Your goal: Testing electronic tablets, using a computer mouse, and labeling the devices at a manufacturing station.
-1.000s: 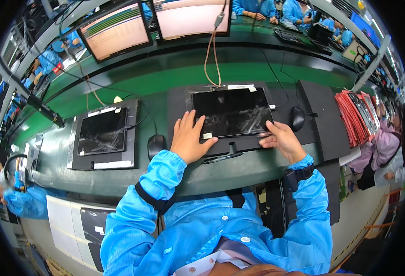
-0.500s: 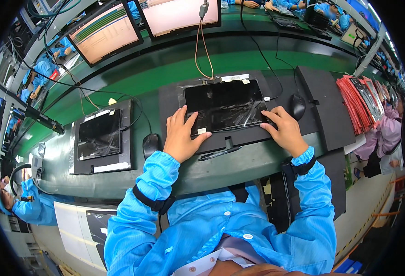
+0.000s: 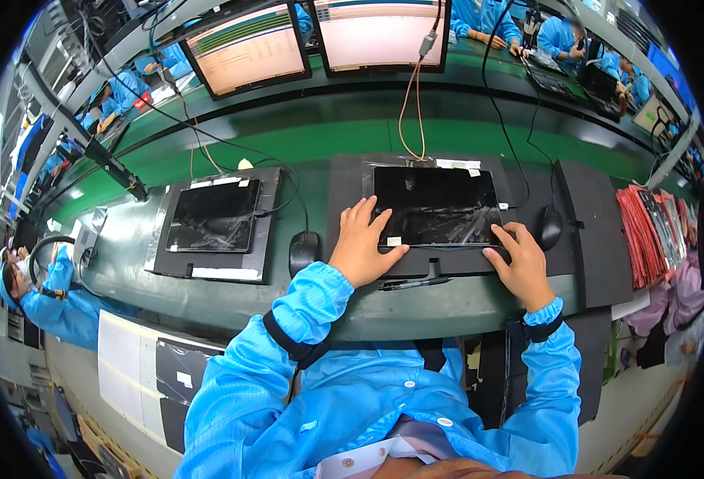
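Observation:
A dark-screened tablet (image 3: 440, 209) lies flat on a black foam pad (image 3: 348, 185) on the bench. At its lower left corner rests my left hand (image 3: 360, 246), fingers spread, with the thumb along the front edge next to a small pale sticker (image 3: 394, 241). My right hand (image 3: 521, 263) is at the lower right corner, with index finger and thumb apart and fingertips against or very near the edge. Neither hand is closed around anything. A black pen (image 3: 416, 283) lies in front of the pad. Cables run to the tablet's far edge and right side.
A second tablet (image 3: 214, 217) lies on its own pad at the left. Two mice, one left (image 3: 304, 252) and one right (image 3: 550, 227), flank the hands. Monitors (image 3: 248, 49) stand behind. Red sleeves (image 3: 638, 239) are stacked at the right, past a black foam block (image 3: 605, 235). Co-workers sit beyond.
My view has swung left, so the whole bench appears farther right and slightly lower. Both hands stay at the tablet's corners; their grip looks much the same.

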